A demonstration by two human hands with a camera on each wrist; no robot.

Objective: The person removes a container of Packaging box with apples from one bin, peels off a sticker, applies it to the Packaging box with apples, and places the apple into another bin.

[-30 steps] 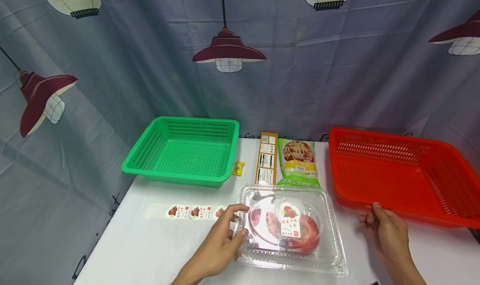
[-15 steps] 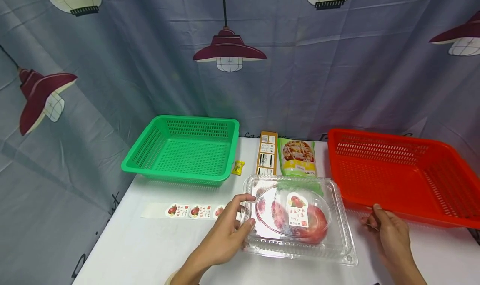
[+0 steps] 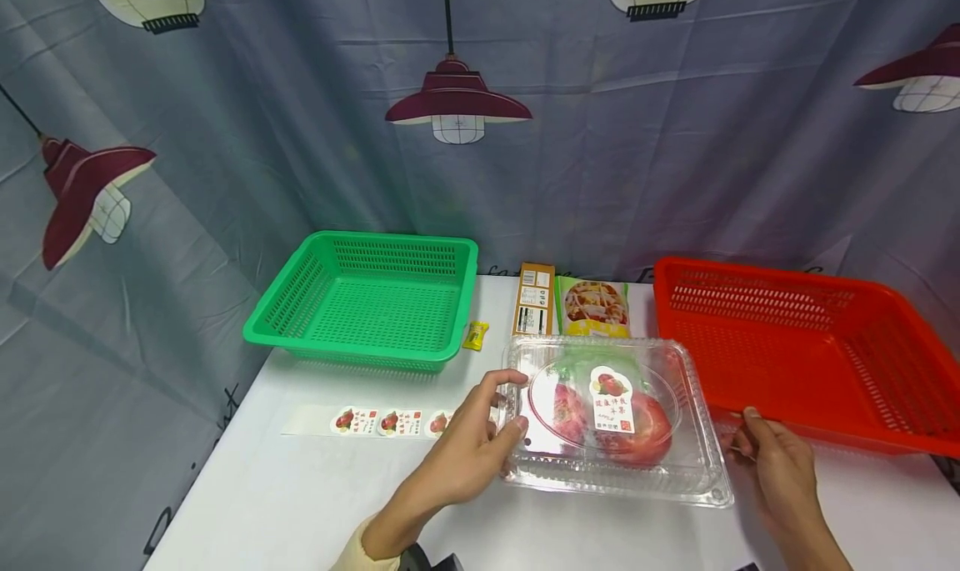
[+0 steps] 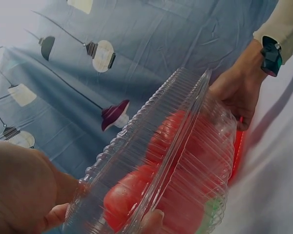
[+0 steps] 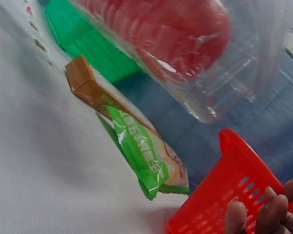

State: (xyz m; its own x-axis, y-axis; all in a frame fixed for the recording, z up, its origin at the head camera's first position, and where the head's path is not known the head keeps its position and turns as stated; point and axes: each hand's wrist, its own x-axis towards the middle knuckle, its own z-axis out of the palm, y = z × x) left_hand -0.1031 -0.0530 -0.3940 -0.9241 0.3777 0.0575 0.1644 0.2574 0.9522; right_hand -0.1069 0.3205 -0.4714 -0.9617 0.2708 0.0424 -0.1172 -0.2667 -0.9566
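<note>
My left hand (image 3: 468,446) grips the left edge of a clear plastic clamshell container (image 3: 693,446), thumb and fingers on either side of its rim. Red fruit that looks like tomatoes (image 4: 129,195) shows through the plastic, and a fruit-print sticker (image 3: 612,406) is on the lid. The container is held up off the table, as the right wrist view shows. With thumb and curled fingers, my right hand (image 3: 776,471) pinches the near rim of a red plastic basket (image 3: 750,354), just right of the container.
A green basket (image 3: 360,358) stands at the back left. Near it lie a small yellow wrapped sweet (image 3: 476,336), an orange-brown box (image 3: 534,298) and a green-yellow food bag (image 3: 596,304). A sticker strip (image 3: 307,421) lies front left. A printed curtain (image 3: 525,196) hangs behind.
My left hand has carried the container rightward and away from me, so it overlaps more of the box and food bag. My right hand stays on the red basket, which has shifted slightly left.
</note>
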